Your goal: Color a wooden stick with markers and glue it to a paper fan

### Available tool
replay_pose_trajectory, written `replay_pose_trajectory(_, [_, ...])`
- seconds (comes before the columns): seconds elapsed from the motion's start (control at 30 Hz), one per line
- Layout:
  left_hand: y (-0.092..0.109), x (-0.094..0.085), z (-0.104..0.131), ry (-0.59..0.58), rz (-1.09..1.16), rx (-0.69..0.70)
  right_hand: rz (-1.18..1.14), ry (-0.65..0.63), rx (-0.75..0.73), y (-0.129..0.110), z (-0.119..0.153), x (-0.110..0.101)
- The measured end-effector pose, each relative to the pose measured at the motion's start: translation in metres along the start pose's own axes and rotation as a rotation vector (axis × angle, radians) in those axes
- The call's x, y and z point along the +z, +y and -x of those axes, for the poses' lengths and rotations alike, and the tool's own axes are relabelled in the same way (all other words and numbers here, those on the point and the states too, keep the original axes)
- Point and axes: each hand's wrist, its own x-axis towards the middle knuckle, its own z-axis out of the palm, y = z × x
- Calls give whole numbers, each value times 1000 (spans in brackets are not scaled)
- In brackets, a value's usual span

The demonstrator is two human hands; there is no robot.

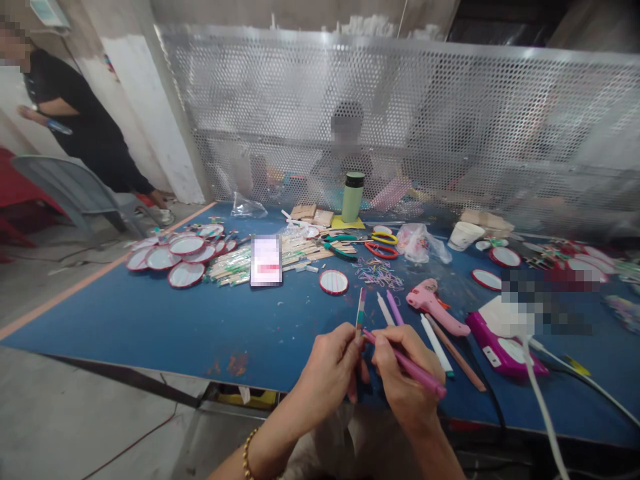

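Observation:
My left hand [333, 360] is closed around the lower part of a narrow wooden stick [360, 316], which stands up with coloured bands near its top. In my right hand [407, 370] is a magenta marker [417, 372], its tip meeting the stick just above my left fingers. Beyond the hands lie a grey-white marker [385, 309] and a purple marker [395, 307]. To the right are a white marker with a green end [437, 347] and a brown marker [457, 353]. A round white disc with a red rim [334, 281] lies ahead.
On the blue table [150, 333] are a pink glue gun [435, 307], a purple power strip [505, 347] with cables, a phone [266, 261], pliers [340, 248], bundled sticks [233, 267], several rimmed discs [186, 273] and a green bottle [353, 199]. A perforated metal screen [280, 100] stands behind.

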Motion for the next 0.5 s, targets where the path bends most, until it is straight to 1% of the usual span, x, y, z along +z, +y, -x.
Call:
replay_pose_trajectory(0.13, [-1,0,0,4,2,5,-9,3,-30,0,0,0])
replay_pose_trajectory(0.5, [0,0,1,-5,26,-3,-14,-8,-24,2,1,2])
